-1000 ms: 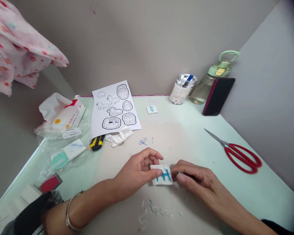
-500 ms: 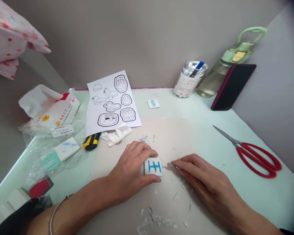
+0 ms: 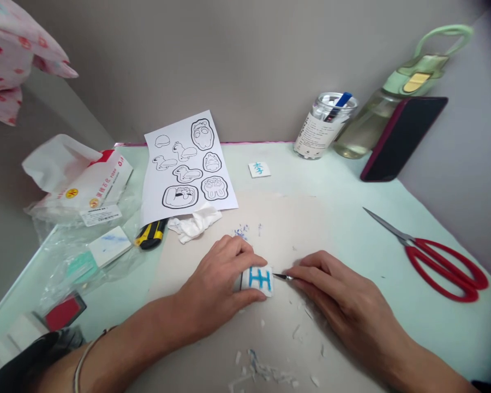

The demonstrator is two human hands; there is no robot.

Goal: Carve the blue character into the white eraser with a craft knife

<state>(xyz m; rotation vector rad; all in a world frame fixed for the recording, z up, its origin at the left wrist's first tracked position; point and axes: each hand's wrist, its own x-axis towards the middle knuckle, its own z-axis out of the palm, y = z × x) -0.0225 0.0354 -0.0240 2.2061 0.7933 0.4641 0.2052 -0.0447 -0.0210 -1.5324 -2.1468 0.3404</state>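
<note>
My left hand (image 3: 229,275) grips a white rubber carving block (image 3: 265,284) between thumb and fingers, on the beige mat (image 3: 204,349). A blue character stands out on the block's top face. In my right hand (image 3: 331,289) is a slim carving knife (image 3: 283,277), its metal tip pointing left at the block's right edge; the fingers hide most of the handle. Whether the tip touches the block I cannot tell. White shavings (image 3: 265,374) lie scattered on the mat below the hands. Blue crumbs (image 3: 241,232) are beyond the left hand.
Red-handled scissors (image 3: 445,267) lie at right. Behind stand a phone (image 3: 403,139), a green-lidded bottle (image 3: 368,120) and a jar of pens (image 3: 321,131). A small marked tile (image 3: 259,170) lies centrally. Leftward are a printed sheet (image 3: 188,169), crumpled tissue (image 3: 194,224), box cutter (image 3: 151,234) and red ink pad (image 3: 65,312).
The knife tip has moved left to the block's edge and shows more clearly. The block has turned slightly in my left hand. The view has shifted a little.
</note>
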